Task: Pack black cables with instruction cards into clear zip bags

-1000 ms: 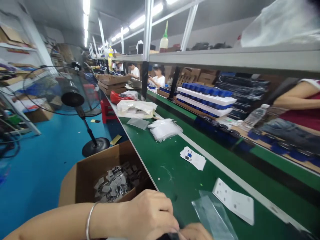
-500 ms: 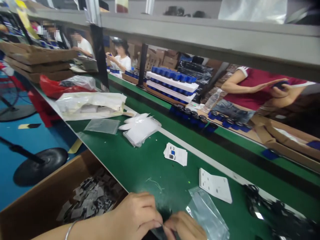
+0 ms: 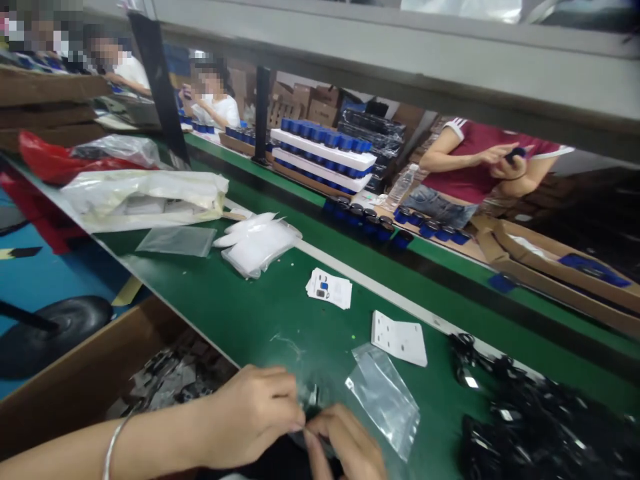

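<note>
My left hand [image 3: 253,417], with a thin bangle [image 3: 114,447] on its wrist, and my right hand [image 3: 343,443] meet low over the green bench top [image 3: 280,320]. Between their fingers is a small dark item with a shiny metal end [image 3: 313,395], partly hidden by the fingers. A clear plastic bag [image 3: 384,400] lies just right of my right hand, apart from it. Beyond that lie a white perforated card [image 3: 400,338] and a heap of black cables [image 3: 515,420]. A cardboard box [image 3: 85,367] of grey bagged parts stands left of my left hand.
Along the bench's far side lie white bags [image 3: 257,243] and a red bag [image 3: 55,160]. A small stack of printed cards [image 3: 329,288] sits mid-bench. Behind a grey shelf rail [image 3: 400,73], co-workers [image 3: 475,167] stand beside white trays [image 3: 323,150] of blue-capped items.
The view has swung right and tilted, shifting the bench items left and up. More black cables show at the right. My hands stay together on the small item.
</note>
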A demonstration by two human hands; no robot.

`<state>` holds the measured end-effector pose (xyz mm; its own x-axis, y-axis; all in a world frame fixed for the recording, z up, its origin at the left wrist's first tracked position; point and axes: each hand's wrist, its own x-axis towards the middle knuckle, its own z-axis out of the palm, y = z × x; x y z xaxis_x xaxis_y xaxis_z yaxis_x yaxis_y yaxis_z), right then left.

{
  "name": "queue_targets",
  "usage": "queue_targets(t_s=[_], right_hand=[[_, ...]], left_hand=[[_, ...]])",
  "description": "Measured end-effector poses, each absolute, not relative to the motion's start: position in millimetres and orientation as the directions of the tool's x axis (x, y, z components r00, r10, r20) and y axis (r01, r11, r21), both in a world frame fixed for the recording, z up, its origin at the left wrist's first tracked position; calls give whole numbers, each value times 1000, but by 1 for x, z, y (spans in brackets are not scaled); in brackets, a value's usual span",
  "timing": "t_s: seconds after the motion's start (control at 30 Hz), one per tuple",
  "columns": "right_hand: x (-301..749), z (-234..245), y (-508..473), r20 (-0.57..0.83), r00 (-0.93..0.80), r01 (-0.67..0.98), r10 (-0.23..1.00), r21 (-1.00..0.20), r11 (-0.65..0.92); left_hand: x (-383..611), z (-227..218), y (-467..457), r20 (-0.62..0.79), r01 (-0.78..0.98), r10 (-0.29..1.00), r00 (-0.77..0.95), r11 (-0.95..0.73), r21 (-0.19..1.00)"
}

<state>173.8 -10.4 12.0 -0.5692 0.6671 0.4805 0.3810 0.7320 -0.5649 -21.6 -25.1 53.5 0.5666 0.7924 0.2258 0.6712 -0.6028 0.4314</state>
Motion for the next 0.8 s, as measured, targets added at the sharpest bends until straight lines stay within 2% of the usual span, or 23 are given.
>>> queue_targets(t_s=[0.07, 0.17, 0.37, 0.5, 0.67, 0.8], right_hand=[[183, 20, -16, 397, -618, 355, 679, -630, 691], [189, 28, -25, 326, -651, 331, 685, -691, 643], [179, 29, -41, 407, -690, 200, 598, -688, 698], [177, 24, -48, 415, -687, 182, 596, -697, 694], [196, 11, -51, 372, -670, 218, 643, -729, 649], [217, -4, -46, 351, -651, 291, 674, -704, 647]], left_hand=[[-15, 53, -36, 244, 691, 784, 571, -620, 373], [-8, 54, -53, 218, 739, 822, 526, -569, 361], [-7, 67, -82, 131, 819, 881, 454, -471, 327], [-25, 77, -94, 47, 852, 908, 417, -409, 327], [-78, 69, -103, -118, 918, 957, 264, -211, 335], [-137, 22, -100, -246, 960, 967, 59, 12, 280]])
